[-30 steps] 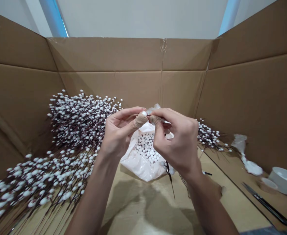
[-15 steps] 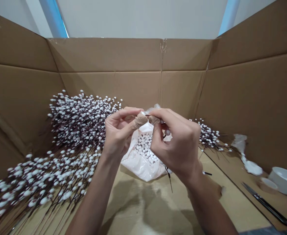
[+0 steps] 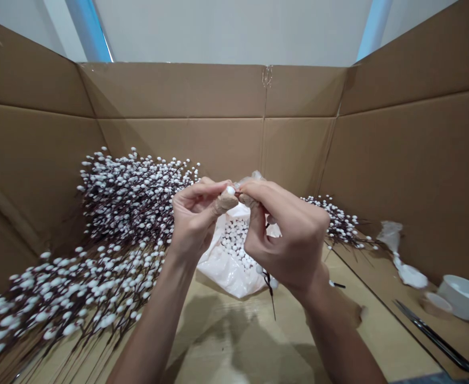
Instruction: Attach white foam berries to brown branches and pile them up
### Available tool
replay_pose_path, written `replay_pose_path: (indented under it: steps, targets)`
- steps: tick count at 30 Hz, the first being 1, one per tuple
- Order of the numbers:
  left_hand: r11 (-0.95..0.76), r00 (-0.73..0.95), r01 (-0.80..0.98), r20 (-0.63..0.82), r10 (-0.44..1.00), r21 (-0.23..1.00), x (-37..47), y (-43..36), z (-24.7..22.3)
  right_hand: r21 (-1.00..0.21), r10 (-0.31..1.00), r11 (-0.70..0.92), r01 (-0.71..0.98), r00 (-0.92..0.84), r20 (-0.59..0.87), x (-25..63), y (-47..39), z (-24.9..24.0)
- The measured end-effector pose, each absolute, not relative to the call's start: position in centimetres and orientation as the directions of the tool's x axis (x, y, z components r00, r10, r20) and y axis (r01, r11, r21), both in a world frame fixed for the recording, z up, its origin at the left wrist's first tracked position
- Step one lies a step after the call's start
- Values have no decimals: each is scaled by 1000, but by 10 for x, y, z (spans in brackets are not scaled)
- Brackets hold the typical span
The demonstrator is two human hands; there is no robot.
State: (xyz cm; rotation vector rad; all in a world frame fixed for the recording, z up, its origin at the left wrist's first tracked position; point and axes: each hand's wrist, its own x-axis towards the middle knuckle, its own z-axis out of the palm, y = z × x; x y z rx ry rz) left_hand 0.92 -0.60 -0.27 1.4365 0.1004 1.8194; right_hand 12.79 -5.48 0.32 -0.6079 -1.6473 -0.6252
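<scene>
Between the thumb and forefinger of my left hand point(image 3: 200, 210) a white berry point(image 3: 230, 190) is pinched. My right hand point(image 3: 286, 229) is closed on a dark stem whose tip meets the berry. Part of a berry branch point(image 3: 270, 288) hangs below my right palm, its lower end pointing down. Both thumbs are wrapped in tan tape. Just beneath the hands lies an open plastic bag point(image 3: 238, 280) filled with loose white berries point(image 3: 236, 240).
Piles of white-berry branches point(image 3: 130, 197) lie at the left, with a smaller bunch point(image 3: 342, 221) at the right. Tweezers point(image 3: 434, 333), a white bowl point(image 3: 466, 296) and a roll of tape point(image 3: 437, 303) rest on the right. Cardboard walls point(image 3: 178, 90) enclose the table.
Both hands have shifted slightly; the right hand has come a little left, closer to the left fingers. The white berry shows more clearly, and the hanging branch has moved slightly left and down.
</scene>
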Motion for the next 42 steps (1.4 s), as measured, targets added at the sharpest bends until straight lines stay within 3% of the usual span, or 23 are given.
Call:
replay_pose_path:
  steps: [42]
  targets:
    - [-739,-65,-437,801,595,513,9,-8,-3,25,59,754,657,-105,993,132,-51,1]
